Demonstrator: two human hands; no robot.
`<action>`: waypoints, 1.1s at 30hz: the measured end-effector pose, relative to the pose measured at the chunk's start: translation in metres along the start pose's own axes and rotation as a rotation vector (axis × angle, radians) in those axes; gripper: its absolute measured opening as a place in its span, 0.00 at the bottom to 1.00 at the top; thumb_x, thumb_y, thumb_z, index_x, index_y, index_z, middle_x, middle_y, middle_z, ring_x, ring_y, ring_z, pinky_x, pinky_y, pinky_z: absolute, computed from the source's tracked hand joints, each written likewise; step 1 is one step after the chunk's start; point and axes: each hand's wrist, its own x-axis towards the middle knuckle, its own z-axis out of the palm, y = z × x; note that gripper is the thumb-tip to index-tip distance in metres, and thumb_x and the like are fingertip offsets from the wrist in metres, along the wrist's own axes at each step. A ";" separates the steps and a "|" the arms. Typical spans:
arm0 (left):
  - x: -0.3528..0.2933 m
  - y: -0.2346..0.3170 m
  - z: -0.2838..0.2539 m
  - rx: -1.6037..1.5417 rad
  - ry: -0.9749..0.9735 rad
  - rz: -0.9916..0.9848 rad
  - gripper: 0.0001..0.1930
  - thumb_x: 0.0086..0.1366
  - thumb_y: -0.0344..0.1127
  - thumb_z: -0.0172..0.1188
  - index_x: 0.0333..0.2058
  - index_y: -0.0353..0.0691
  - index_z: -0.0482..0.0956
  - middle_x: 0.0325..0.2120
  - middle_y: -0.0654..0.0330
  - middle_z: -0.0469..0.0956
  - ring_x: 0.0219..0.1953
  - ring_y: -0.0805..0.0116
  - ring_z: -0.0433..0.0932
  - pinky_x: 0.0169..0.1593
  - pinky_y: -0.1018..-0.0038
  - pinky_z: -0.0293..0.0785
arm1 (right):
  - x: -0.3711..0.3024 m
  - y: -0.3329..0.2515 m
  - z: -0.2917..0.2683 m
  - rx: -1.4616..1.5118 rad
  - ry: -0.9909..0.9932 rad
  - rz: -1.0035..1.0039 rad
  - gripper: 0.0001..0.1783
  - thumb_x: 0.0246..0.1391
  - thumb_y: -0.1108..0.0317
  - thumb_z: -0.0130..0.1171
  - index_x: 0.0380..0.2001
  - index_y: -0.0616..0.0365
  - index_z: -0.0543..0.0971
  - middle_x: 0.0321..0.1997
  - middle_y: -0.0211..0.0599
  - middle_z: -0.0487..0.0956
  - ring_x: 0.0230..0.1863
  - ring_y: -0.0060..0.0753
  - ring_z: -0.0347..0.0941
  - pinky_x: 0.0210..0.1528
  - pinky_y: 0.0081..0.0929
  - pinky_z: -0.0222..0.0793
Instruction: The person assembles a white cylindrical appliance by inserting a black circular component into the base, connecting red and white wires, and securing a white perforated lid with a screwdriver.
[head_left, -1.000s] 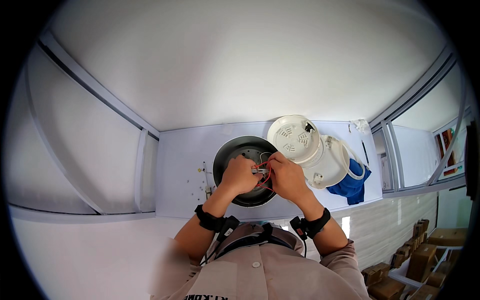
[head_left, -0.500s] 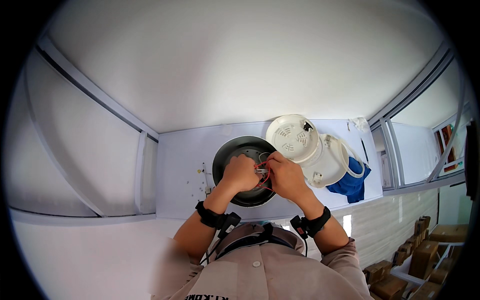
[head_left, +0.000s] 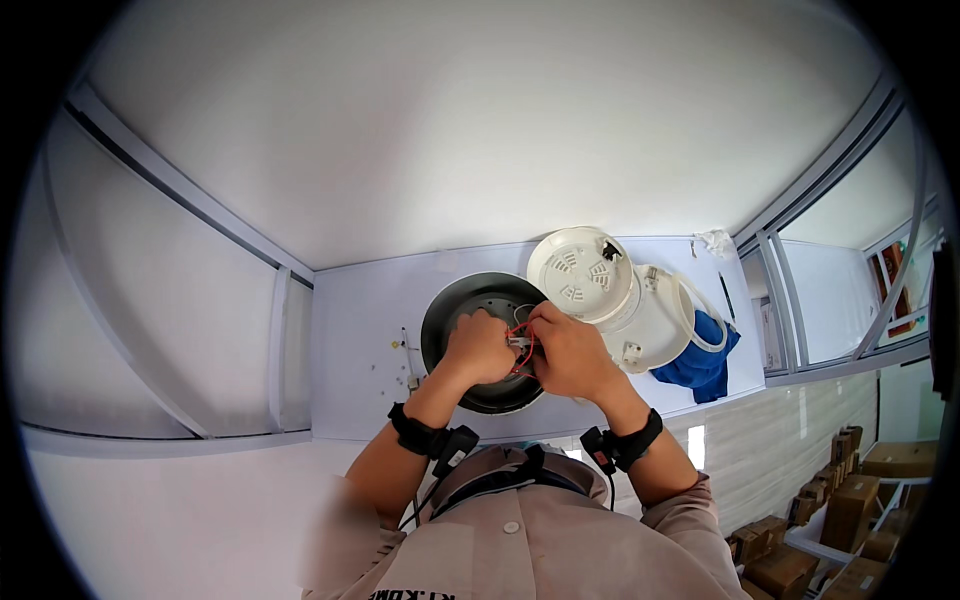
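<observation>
A round dark metal pot-like housing point(head_left: 437, 312) sits on the table, its open side up. Both my hands reach inside it. My left hand point(head_left: 480, 347) is closed with the knuckles up over the middle, and what its fingers grip is hidden. Close beside it on the right, my right hand point(head_left: 570, 352) has its fingers bent in a pinch on a thin red wire point(head_left: 531, 347). Between the two hands shows a small pale grey part point(head_left: 517, 341), with the red wire looping round it. The fingertips are partly hidden.
Right of the housing lie a cream vented round cover point(head_left: 577, 282) and a cream shell point(head_left: 660, 345) with a curved handle. A blue cloth point(head_left: 700, 372) is under the shell's right side. Several tiny parts and a thin wired piece point(head_left: 407, 345) lie on the left. A dark stick point(head_left: 727, 298) lies far right.
The red wire's loop has drawn in closer to my right hand. Both hands stay in the housing with little movement, and the whole view has shifted slightly.
</observation>
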 end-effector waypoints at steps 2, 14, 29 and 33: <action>-0.002 0.001 0.001 -0.007 0.002 -0.007 0.17 0.63 0.43 0.70 0.40 0.33 0.87 0.49 0.37 0.80 0.55 0.36 0.77 0.60 0.51 0.75 | 0.000 -0.003 -0.005 -0.003 -0.029 0.001 0.12 0.47 0.71 0.69 0.36 0.59 0.79 0.47 0.38 0.78 0.42 0.52 0.81 0.40 0.46 0.77; -0.006 -0.011 0.006 -0.124 0.059 0.081 0.17 0.61 0.41 0.73 0.43 0.35 0.87 0.47 0.37 0.79 0.52 0.35 0.77 0.57 0.51 0.75 | 0.000 0.009 0.007 -0.042 0.027 -0.031 0.11 0.46 0.71 0.72 0.33 0.58 0.80 0.45 0.36 0.78 0.39 0.49 0.82 0.36 0.45 0.77; -0.001 -0.020 0.019 -0.240 0.160 0.163 0.14 0.56 0.35 0.75 0.41 0.39 0.90 0.45 0.40 0.79 0.51 0.37 0.77 0.56 0.51 0.75 | 0.004 0.012 0.001 -0.141 -0.015 -0.062 0.08 0.47 0.67 0.73 0.28 0.56 0.82 0.41 0.30 0.80 0.34 0.44 0.82 0.34 0.43 0.77; -0.007 -0.008 0.007 -0.161 0.125 0.141 0.14 0.56 0.35 0.75 0.41 0.37 0.89 0.48 0.43 0.79 0.52 0.39 0.76 0.57 0.52 0.76 | 0.001 0.015 0.005 -0.146 0.000 -0.109 0.09 0.47 0.67 0.73 0.29 0.56 0.82 0.42 0.29 0.80 0.34 0.44 0.81 0.33 0.42 0.76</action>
